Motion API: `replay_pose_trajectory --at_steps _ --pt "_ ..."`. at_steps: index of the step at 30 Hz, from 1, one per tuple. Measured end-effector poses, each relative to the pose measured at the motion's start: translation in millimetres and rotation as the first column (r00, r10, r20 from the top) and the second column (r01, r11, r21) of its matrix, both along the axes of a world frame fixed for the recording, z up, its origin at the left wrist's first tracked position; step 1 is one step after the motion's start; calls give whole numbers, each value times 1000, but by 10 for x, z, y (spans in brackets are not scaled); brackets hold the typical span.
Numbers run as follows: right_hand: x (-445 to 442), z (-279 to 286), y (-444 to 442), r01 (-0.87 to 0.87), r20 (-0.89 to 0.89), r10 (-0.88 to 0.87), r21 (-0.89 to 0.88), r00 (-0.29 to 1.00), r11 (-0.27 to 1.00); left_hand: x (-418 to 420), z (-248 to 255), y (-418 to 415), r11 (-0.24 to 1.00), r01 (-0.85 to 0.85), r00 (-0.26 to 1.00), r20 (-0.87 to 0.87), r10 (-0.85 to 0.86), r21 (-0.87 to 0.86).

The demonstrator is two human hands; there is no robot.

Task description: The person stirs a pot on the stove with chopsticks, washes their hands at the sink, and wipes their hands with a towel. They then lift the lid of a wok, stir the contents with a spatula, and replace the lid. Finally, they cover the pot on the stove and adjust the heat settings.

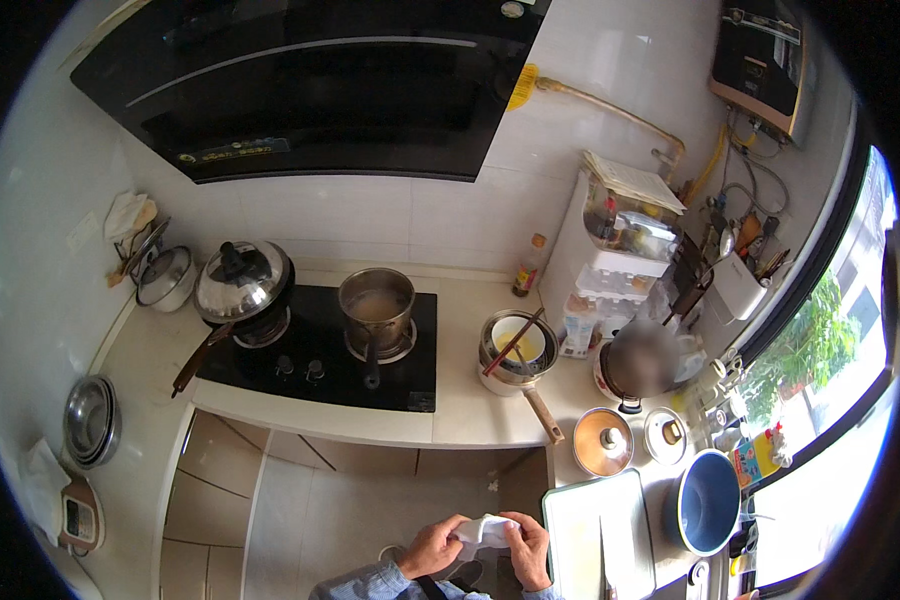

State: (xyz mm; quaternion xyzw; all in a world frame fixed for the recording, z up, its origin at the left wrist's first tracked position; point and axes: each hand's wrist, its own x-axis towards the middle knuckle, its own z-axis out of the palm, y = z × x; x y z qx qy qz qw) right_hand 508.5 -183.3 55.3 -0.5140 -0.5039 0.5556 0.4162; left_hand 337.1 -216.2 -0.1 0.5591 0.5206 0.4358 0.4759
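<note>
Between both hands, low in the head view, a white cloth or paper towel (pixel 486 531) is stretched above the floor. My left hand (pixel 433 547) pinches its left end, and my right hand (pixel 529 551) grips its right end with the thumb on top. Just right of my right hand lies a light cutting board (pixel 574 517) with a dark rim. A knife (pixel 607 555) rests lengthwise on the board, its handle towards me. Beyond the board are a glass pot lid (pixel 604 442) and a large blue bowl (pixel 709 502).
On the black gas hob (pixel 307 390) stand a saucepan (pixel 376 304) of cloudy liquid and a lidded wok (pixel 244 283). Another pot (pixel 501 381) holds a white bowl (pixel 521 330) with yellow contents and chopsticks (pixel 514 342) across it. The range hood (pixel 315 97) overhangs the hob.
</note>
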Motion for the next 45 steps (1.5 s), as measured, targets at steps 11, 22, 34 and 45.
replay_pose_trajectory --at_steps 11,22,34,45 --pt "-29 -80 -85 93 121 -101 72 988 993 177 -27 -107 987 15 995 -101 1 159" --pt "-151 -148 -296 24 -191 -29 -30 981 999 569 -92 -251 934 98 947 -320 18 343" --pt "113 -184 -216 -55 -330 -13 -195 944 979 102 298 -39 982 160 987 -1 -161 96" --pt "99 -264 -248 -92 -396 48 -91 917 992 -145 44 -123 993 16 954 298 20 -119"
